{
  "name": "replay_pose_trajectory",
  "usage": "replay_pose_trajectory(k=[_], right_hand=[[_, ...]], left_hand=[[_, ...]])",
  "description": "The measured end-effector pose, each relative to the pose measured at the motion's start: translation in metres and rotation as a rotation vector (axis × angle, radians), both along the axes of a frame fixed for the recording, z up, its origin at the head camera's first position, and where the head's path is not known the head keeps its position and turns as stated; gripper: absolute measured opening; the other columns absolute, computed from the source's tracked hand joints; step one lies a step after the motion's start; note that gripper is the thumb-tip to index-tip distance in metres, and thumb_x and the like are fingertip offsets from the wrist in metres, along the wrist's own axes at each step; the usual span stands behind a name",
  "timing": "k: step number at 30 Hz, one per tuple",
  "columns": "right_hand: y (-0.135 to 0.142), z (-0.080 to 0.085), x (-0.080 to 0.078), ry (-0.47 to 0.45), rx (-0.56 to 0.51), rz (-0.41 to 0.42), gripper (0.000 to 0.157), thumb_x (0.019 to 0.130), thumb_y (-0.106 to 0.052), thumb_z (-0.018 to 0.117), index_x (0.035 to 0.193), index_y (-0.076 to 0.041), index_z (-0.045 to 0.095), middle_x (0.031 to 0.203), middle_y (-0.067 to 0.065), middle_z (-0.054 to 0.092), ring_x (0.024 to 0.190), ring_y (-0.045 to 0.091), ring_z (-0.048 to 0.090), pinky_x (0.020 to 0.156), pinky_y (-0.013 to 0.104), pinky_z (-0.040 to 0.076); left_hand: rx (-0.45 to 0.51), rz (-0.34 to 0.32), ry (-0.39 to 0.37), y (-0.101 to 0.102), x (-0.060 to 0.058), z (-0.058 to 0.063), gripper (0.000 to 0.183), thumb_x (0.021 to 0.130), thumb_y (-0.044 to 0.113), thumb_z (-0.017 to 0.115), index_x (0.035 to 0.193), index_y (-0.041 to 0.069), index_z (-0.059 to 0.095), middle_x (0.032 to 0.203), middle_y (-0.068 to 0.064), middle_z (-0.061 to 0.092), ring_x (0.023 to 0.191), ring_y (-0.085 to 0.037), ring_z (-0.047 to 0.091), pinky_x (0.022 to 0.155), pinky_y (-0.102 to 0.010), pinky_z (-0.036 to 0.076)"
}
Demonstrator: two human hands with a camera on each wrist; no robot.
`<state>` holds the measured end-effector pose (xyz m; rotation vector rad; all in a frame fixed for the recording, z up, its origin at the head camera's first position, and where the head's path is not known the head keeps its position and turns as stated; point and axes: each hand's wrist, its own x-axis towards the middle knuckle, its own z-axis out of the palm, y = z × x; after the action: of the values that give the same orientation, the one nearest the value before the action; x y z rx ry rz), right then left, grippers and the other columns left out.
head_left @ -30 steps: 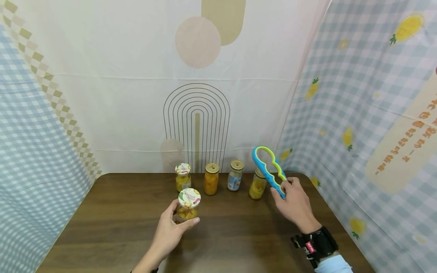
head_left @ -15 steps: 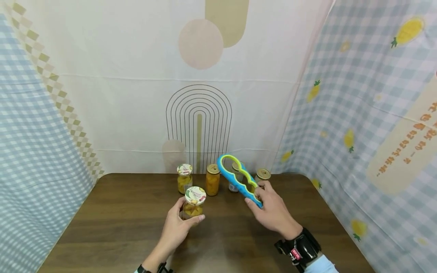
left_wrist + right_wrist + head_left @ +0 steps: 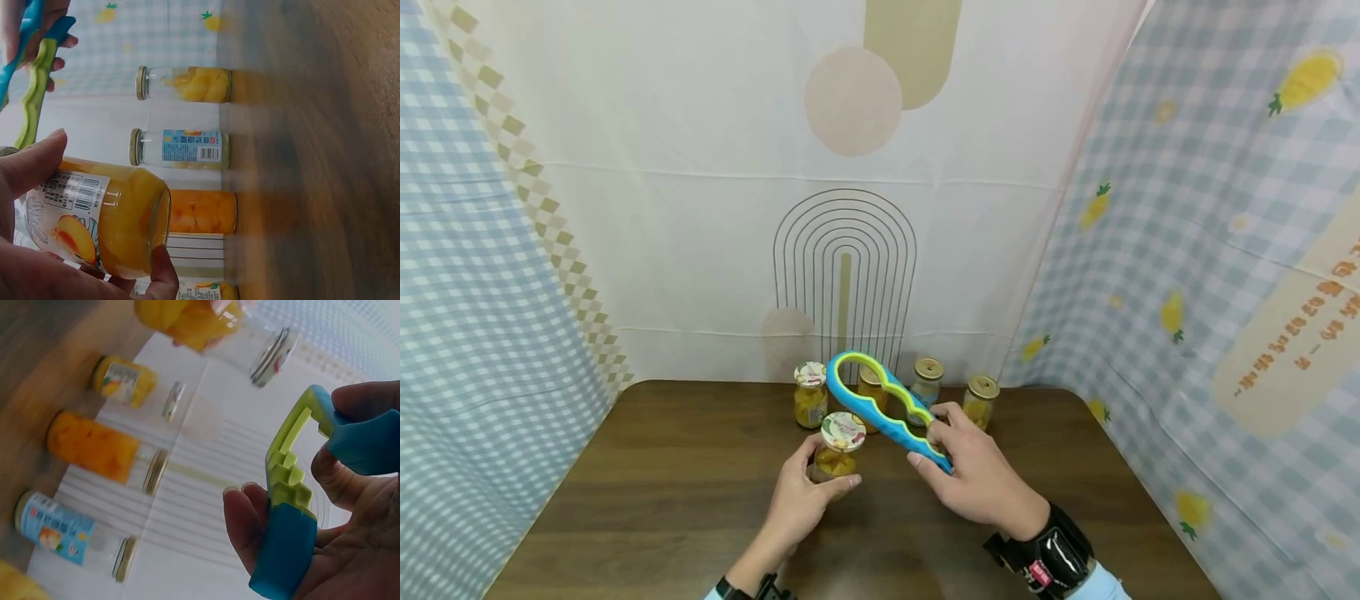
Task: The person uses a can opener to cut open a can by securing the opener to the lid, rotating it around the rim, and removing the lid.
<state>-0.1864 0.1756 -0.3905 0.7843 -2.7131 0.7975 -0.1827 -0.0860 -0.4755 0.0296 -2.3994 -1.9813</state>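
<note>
My left hand [image 3: 797, 498] grips a glass jar of yellow peach pieces [image 3: 837, 463] around its body, thumb on the near side. The jar's white lid carries a fruit pattern, and a peach label [image 3: 78, 215] faces the left wrist camera. Held above the table, the jar is roughly upright. In my right hand [image 3: 983, 477] is a blue and green jar opener [image 3: 867, 407], gripped by its handle ends. Its rounded loop reaches up and left, close behind the jar's lid in the head view; the right wrist view shows lid and opener [image 3: 282, 550] apart, with the green ridged inside visible.
Behind my hands, several jars line the back of the brown table [image 3: 662, 475]: a white-lidded jar [image 3: 810, 404], an orange-filled jar [image 3: 203, 211] partly hidden by the opener, a blue-labelled jar [image 3: 194, 147], and a gold-lidded jar [image 3: 981, 400] at right. Fabric curtains surround the table.
My right hand has carried the jar opener left, from in front of the rightmost jar to near the held jar. The left hand and its jar have shifted slightly right in view.
</note>
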Motion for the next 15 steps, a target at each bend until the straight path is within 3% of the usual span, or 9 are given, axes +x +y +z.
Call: replay_pose_trajectory(k=[7,11,15], right_hand=[[-0.015,0.004,0.003,-0.059,-0.002,0.09,0.027,0.102,-0.038,0.071,0.087,-0.028,0.052,0.137,0.003,0.06,0.077,0.005,0.053,0.068,0.022,0.046],[-0.021,0.004,0.002,-0.081,0.018,0.123,0.027,0.102,-0.04,0.07,0.087,-0.027,0.053,0.137,0.001,0.06,0.076,0.004,0.052,0.067,0.022,0.045],[-0.026,0.003,0.001,-0.093,0.049,0.133,0.027,0.102,-0.041,0.07,0.087,-0.028,0.054,0.138,0.0,0.06,0.076,0.004,0.052,0.066,0.022,0.045]], left_hand=[[0.047,-0.019,0.021,0.003,0.002,-0.001,0.064,0.08,0.026,0.096,0.135,0.016,0.065,0.125,-0.011,0.069,0.087,-0.019,0.063,0.067,-0.026,0.056],[0.029,-0.013,0.021,0.003,0.005,0.001,0.06,0.079,0.027,0.097,0.13,0.017,0.067,0.124,-0.009,0.069,0.097,-0.02,0.062,0.071,-0.027,0.056],[0.015,-0.002,0.026,0.003,0.006,0.003,0.064,0.079,0.027,0.096,0.135,0.018,0.066,0.132,-0.007,0.07,0.116,-0.025,0.063,0.082,-0.031,0.056]])
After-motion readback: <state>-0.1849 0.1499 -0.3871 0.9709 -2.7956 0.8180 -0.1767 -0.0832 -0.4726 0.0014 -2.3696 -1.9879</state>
